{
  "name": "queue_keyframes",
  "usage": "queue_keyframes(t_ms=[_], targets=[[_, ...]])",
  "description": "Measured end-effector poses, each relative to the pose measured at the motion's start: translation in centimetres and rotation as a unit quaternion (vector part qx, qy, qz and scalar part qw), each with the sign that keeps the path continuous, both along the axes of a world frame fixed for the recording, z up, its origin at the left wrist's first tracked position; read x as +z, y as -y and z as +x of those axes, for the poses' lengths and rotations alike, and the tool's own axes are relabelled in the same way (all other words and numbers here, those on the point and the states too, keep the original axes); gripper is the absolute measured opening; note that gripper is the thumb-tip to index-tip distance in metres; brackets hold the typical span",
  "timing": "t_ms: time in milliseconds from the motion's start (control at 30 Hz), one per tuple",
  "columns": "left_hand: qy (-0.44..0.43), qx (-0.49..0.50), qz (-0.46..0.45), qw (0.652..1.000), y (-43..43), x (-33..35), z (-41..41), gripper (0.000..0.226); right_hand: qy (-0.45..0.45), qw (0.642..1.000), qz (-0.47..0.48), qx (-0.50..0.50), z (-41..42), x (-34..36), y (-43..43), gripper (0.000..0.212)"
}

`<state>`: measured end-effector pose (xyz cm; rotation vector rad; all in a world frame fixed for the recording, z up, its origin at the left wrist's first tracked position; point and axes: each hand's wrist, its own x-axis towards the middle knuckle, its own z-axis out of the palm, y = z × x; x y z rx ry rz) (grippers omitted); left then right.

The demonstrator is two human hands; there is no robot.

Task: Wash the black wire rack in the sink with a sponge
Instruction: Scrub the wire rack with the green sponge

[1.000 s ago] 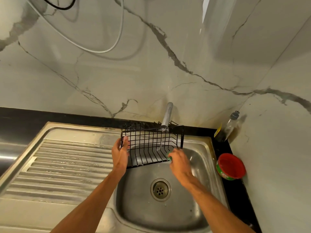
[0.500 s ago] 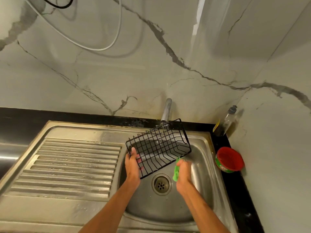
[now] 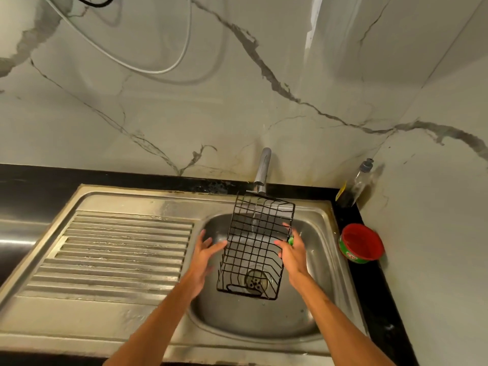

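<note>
The black wire rack (image 3: pixel 254 249) stands lengthwise over the steel sink bowl (image 3: pixel 323 233), its far end under the tap (image 3: pixel 263 167). A thin stream of water runs through it. My right hand (image 3: pixel 291 253) is closed on a green sponge (image 3: pixel 291 240), of which only a sliver shows, and presses against the rack's right edge. My left hand (image 3: pixel 207 250) is beside the rack's left edge with fingers spread, its thumb close to the wire. The drain (image 3: pixel 256 280) shows through the rack's near end.
A ribbed steel drainboard (image 3: pixel 118 247) lies left of the bowl. A red tub (image 3: pixel 361 243) with a green band sits on the black counter at the right, with a clear bottle (image 3: pixel 356 184) in the corner behind it. A marble wall rises close behind the tap.
The rack has turned from crosswise under the tap to lengthwise over the drain. My left hand has let go of its left edge and spread open; my right hand with the sponge moved to the right edge.
</note>
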<state>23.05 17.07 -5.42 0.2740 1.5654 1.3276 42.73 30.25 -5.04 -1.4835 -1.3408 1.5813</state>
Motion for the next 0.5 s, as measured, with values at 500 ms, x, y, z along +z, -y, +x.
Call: queue_keyframes(t_ms=[500], targets=[[-0.041,-0.035,-0.011,0.998,-6.8,4.0,0.1,0.053,0.108,0.950,0.284,0.065,-3.4,5.6,2.6,0.040]])
